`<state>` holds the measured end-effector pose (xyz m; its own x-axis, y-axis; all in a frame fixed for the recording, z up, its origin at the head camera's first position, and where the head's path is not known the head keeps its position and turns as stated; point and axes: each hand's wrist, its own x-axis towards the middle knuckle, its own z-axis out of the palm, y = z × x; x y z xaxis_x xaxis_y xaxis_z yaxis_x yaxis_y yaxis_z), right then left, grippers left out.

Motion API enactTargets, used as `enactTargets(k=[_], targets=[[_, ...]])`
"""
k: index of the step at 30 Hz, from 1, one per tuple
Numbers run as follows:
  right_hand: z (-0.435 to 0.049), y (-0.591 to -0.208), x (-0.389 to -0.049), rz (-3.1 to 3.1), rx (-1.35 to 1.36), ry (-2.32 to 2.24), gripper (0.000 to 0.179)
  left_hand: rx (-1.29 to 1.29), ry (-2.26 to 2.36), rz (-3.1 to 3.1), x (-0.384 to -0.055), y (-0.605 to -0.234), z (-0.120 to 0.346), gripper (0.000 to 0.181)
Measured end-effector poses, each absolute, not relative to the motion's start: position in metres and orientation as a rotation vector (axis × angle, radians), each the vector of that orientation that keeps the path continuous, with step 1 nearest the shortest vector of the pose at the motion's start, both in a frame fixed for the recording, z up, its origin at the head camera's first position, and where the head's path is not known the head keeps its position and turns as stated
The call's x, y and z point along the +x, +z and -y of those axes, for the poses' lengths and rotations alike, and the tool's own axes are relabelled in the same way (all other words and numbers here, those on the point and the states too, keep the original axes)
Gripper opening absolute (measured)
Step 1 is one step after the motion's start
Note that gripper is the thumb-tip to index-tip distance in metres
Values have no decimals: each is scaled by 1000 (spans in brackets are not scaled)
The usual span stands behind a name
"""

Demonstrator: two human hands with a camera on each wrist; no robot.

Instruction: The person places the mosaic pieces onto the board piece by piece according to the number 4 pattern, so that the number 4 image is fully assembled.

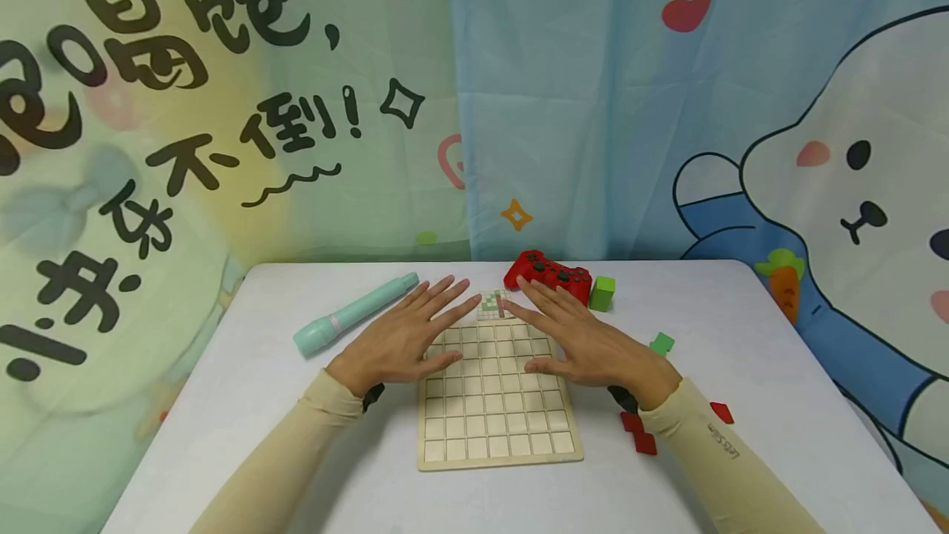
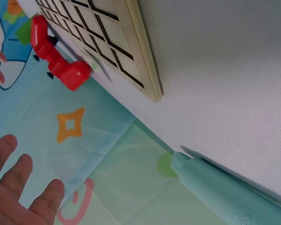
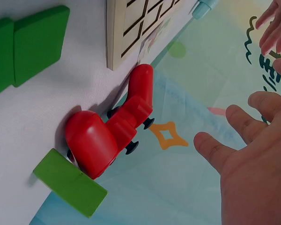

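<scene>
Both hands hover over a pale wooden grid board [image 1: 497, 419] divided into small square cells. My left hand [image 1: 411, 336] has its fingers spread above the board's upper left side and holds nothing. Across from it, my right hand [image 1: 586, 340] is spread the same way over the upper right side, also holding nothing. Behind the board, between the fingertips, lies a small printed grid card [image 1: 489, 305] with green and red cells, partly covered. In the right wrist view, green tiles [image 3: 40, 47] lie on the table beside the board [image 3: 113, 42].
A mint-green tube-shaped object [image 1: 356, 316] lies at the back left. At the back stand a red game controller [image 1: 549, 273] and a green block [image 1: 602, 293]. To the right are green pieces [image 1: 662, 344] and red pieces [image 1: 639, 433], near the right sleeve [image 1: 712, 443].
</scene>
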<state>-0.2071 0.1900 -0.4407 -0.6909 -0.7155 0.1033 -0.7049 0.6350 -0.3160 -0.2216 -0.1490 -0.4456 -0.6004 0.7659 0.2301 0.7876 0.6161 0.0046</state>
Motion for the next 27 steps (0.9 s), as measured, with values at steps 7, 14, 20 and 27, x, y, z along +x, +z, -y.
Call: enactTargets(k=[7,14,20,27], targets=[[-187,-441,-206,-2813,-1255,-501,90,-1293,-170,2613,-220,-446,152,79],[-187,-438,-205,-2827,-1205,-529,92,-1255,-184,2600,-219,-446,158,84],[-198,-429,-203,-2857,-1115,-604,93,-1210,-300,2620,-209,-446,166,83],[-221,-424,-201,-2894,-1009,-703,94,-1108,-881,2667,-175,-445,168,83]])
